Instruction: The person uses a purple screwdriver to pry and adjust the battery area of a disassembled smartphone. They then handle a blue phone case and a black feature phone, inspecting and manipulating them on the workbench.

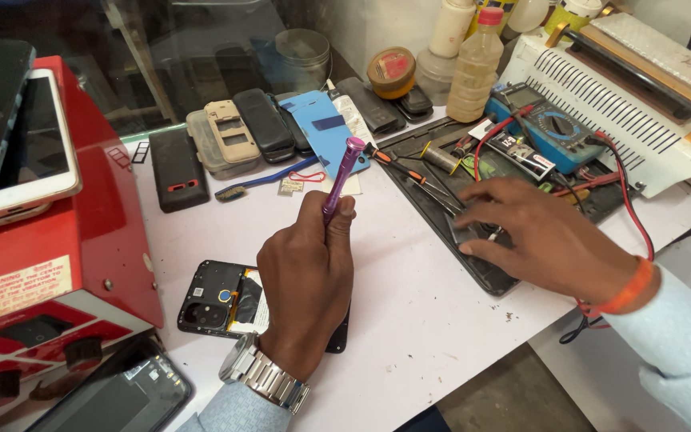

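My left hand point(307, 280) grips a purple screwdriver point(341, 174) upright, its handle pointing up and away. The hand hovers over an opened black phone point(216, 300) lying back-up on the white table point(409, 296), its circuit board and camera exposed. My right hand point(537, 236) reaches to the right and rests, fingers spread down, on a black tray point(489, 276) of tools and small parts. A small grey part lies under its fingertips; whether it is pinched I cannot tell.
A red machine point(57, 256) with phones stacked on it stands at left. Several phones and covers point(233, 136) line the back. A blue multimeter point(549, 132) with red leads, bottles point(473, 64) and a white binding machine point(625, 104) crowd the back right.
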Available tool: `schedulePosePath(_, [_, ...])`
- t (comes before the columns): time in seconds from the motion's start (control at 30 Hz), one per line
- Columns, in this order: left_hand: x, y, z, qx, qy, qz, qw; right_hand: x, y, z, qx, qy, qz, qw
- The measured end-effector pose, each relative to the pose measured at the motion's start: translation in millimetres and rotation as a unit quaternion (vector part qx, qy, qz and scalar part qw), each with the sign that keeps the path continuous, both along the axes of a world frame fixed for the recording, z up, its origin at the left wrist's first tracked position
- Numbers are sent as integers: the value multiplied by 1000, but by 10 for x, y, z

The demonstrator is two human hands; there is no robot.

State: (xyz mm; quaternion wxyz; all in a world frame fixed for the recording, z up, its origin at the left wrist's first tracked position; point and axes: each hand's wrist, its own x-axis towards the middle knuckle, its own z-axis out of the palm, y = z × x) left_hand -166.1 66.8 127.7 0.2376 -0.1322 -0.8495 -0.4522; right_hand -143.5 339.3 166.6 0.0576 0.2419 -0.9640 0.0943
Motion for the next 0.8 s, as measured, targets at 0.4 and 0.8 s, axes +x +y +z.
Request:
schedulePosePath(0.4, [10, -61, -19, 8, 20, -2, 1000, 496, 342, -167, 37, -36, -40, 998])
schedulePosePath(0.8, [-56, -169, -75, 31, 28, 34, 999, 476, 418, -312, -23, -15, -100, 995])
